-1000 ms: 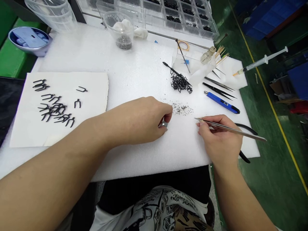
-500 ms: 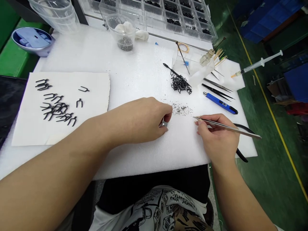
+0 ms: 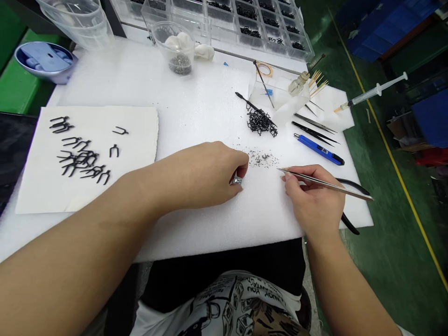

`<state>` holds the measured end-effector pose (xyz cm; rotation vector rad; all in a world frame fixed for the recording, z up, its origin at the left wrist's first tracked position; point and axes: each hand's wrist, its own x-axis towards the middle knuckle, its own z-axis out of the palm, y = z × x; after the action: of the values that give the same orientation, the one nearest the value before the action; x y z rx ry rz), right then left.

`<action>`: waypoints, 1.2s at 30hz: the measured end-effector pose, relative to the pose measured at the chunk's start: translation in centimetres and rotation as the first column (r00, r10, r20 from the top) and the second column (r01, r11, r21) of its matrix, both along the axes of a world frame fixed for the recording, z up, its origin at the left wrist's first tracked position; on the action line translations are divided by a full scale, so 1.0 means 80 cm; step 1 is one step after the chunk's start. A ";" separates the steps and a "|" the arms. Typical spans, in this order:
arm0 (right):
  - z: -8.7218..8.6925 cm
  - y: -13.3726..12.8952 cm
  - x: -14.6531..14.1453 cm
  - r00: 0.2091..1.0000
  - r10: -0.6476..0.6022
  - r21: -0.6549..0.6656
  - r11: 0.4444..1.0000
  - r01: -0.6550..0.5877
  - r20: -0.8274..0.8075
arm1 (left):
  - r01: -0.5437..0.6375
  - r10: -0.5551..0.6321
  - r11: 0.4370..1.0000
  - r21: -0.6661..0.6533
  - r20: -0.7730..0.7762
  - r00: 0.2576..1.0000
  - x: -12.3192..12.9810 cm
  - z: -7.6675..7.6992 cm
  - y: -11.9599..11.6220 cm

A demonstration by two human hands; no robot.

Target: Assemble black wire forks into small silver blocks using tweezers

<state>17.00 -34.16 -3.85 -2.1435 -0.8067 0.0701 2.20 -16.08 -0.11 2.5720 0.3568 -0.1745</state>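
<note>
My left hand (image 3: 210, 175) rests on the white foam sheet (image 3: 196, 98), its fingertips pinching a small silver metal piece (image 3: 237, 180). Just beyond those fingers lies a scatter of tiny dark granules (image 3: 262, 159). My right hand (image 3: 315, 198) grips long steel tweezers (image 3: 325, 183), whose tips point left, just off the foam and close to the scatter. Black-handled pliers (image 3: 351, 223) lie under that hand, partly hidden. Farther up sits a tangled pile of black wire pieces (image 3: 261, 122).
Left on the foam, a paper sheet (image 3: 35, 186) holds black forked pieces (image 3: 80, 159). Behind lie a blue tool (image 3: 318, 149), dark tweezers (image 3: 315, 133), a clear cup of granules (image 3: 180, 53), a compartment box (image 3: 245, 23) and a syringe (image 3: 371, 92).
The whole scene has drifted slightly left in view. Both hands keep the same hold, and the things on the foam stay in place.
</note>
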 end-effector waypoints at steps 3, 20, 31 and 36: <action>0.000 0.000 0.001 1.000 0.003 -0.005 1.000 -0.003 0.006 | 0.002 -0.002 1.000 0.014 -0.006 1.000 0.001 0.000 0.000; 0.007 0.001 -0.031 0.948 0.210 0.255 0.956 -0.147 -0.239 | 0.018 -0.021 0.999 0.051 0.056 0.998 0.002 -0.003 -0.004; 0.005 0.004 -0.053 0.943 0.282 0.197 0.949 -0.247 -0.179 | 0.017 -0.019 0.999 0.045 0.051 0.999 0.011 -0.003 -0.013; 0.008 0.007 -0.054 0.955 0.271 0.127 0.958 -0.256 -0.118 | 0.010 -0.014 0.998 0.063 0.058 0.998 0.011 -0.005 -0.014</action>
<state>12.65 -33.61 -3.21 -1.8951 -0.9891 0.2995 3.09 -17.20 -0.52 2.6351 0.3296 -0.0936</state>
